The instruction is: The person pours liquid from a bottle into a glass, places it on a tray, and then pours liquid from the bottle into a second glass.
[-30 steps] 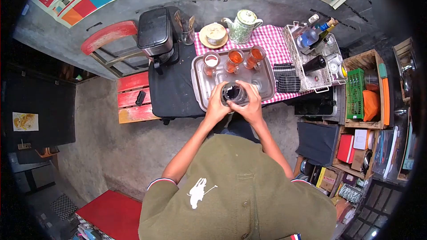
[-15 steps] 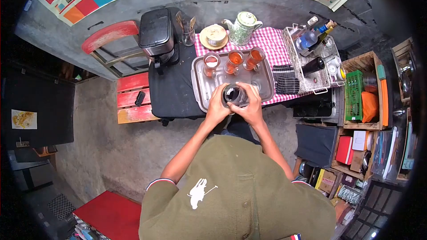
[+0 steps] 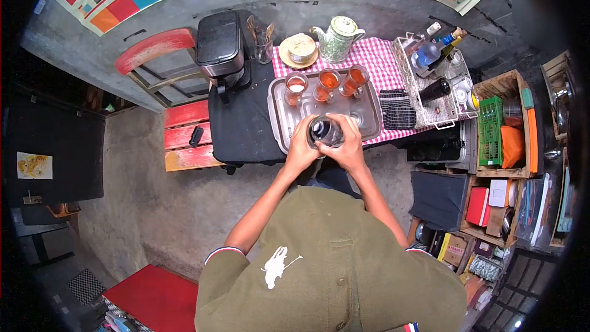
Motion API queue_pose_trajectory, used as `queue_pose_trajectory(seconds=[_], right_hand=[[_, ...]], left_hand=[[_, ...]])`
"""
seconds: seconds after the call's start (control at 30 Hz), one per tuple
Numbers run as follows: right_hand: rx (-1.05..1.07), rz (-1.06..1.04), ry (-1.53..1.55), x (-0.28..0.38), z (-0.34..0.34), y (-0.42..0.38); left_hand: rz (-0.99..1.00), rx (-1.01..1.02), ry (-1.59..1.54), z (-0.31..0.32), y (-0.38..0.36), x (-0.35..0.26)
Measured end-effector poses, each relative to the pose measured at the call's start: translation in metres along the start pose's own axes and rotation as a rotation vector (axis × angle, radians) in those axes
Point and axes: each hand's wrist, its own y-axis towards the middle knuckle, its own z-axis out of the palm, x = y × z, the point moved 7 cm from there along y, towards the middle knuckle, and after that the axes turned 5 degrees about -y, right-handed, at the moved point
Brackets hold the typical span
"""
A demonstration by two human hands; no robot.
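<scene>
My left hand (image 3: 302,149) and my right hand (image 3: 350,149) are wrapped around a glass (image 3: 326,133) from either side, at the near edge of the metal tray (image 3: 278,124). Its inside looks dark, with a pale reflection; I cannot make out what it contains. Beyond my fingers three glass mugs stand on the tray: a left mug (image 3: 296,88) with something white at its top, a middle mug (image 3: 326,86) and a right mug (image 3: 354,81), both with reddish-amber liquid.
A black coffee maker (image 3: 220,46) stands at the left, near a glass of wooden utensils (image 3: 263,49). Behind the tray are a lidded bowl on a saucer (image 3: 299,51) and a green patterned teapot (image 3: 338,40). To the right are a dark striped cloth (image 3: 397,109) and a wire rack with bottles (image 3: 444,117).
The view has shifted slightly, so the table and its things sit a little further right. Both hands keep their hold on the glass.
</scene>
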Motion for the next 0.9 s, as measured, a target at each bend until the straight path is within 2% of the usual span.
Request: queue_pose_trajectory(seconds=[0.43,0.63,0.9], right_hand=[[0.036,-0.034,-0.024,0.008,0.008,0.006],[0.045,-0.068,-0.023,0.012,0.012,0.011],[0.072,-0.074,-0.026,0.014,0.016,0.018]], left_hand=[[0.028,-0.034,0.007,-0.01,-0.001,-0.004],[-0.053,-0.03,-0.055,-0.014,0.0,0.004],[-0.04,-0.053,-0.027,-0.02,0.002,0.006]])
